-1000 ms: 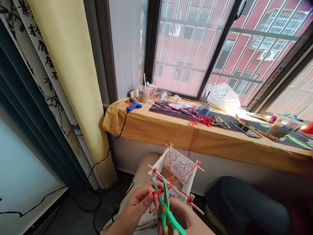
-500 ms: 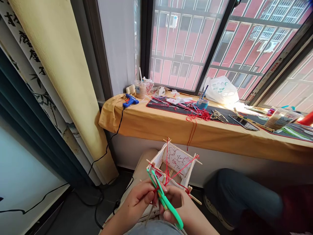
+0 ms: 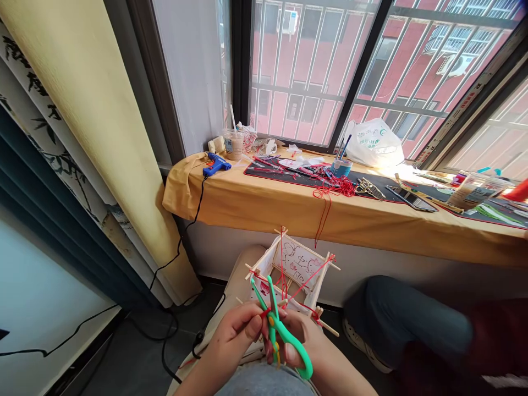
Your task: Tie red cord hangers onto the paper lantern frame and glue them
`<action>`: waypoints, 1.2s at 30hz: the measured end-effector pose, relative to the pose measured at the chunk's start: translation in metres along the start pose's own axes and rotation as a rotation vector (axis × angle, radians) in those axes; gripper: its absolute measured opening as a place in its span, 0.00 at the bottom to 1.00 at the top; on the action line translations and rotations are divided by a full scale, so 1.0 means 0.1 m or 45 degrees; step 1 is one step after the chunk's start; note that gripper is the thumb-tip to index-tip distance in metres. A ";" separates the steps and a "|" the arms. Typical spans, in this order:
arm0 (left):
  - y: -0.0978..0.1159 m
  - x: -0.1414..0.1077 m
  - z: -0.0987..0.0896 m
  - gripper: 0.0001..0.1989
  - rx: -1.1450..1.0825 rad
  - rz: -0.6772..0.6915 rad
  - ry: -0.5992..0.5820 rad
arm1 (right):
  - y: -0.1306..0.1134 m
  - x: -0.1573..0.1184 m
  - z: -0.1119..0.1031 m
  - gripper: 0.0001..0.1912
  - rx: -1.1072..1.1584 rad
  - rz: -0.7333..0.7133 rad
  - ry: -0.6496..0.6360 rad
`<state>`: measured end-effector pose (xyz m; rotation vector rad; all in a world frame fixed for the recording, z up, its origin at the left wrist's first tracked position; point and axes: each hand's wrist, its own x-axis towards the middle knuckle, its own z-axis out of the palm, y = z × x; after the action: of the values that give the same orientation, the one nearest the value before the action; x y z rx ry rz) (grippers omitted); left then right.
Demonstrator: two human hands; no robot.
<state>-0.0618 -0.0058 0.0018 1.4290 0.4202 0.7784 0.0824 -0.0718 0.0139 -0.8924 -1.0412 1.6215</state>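
Green scissors point(image 3: 277, 324) are in my right hand point(image 3: 299, 335), their blades spread apart and pointing away from me. My left hand point(image 3: 237, 333) pinches red string point(image 3: 265, 313) close to the blades. Just beyond my hands, a frame of wooden sticks with white drawn-on panels point(image 3: 299, 267) rests on my lap. Red strings point(image 3: 307, 281) run from its corners and gather near my fingers. The fingertips of my right hand are partly hidden behind the scissors.
Along the window, a cloth-covered ledge point(image 3: 247, 206) holds a blue glue gun point(image 3: 216, 164), tangled red string point(image 3: 342, 186), a cup of blue water point(image 3: 341, 168), a phone point(image 3: 412, 199) and a plastic bag point(image 3: 375, 143). Another person's leg point(image 3: 406, 313) is at right. A black cord point(image 3: 190, 223) hangs down left.
The scissors have opened wider, their blades now clearly apart. My left hand still pinches the red string. The whole view has shifted slightly.
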 end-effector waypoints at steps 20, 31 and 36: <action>-0.14 -0.07 -0.02 0.21 0.016 0.019 0.060 | 0.01 0.02 0.06 0.30 0.040 -0.010 0.096; -0.16 -0.07 0.00 0.19 -0.090 0.046 0.098 | -0.03 -0.02 0.06 0.32 0.004 -0.047 0.079; -0.06 -0.03 0.01 0.16 -0.113 0.009 0.116 | -0.19 -0.20 0.01 0.30 -0.259 -0.045 0.073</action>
<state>-0.0619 -0.0080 -0.0042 1.3167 0.4448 0.8601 0.0925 -0.0882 0.0337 -1.0433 -1.1900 1.4706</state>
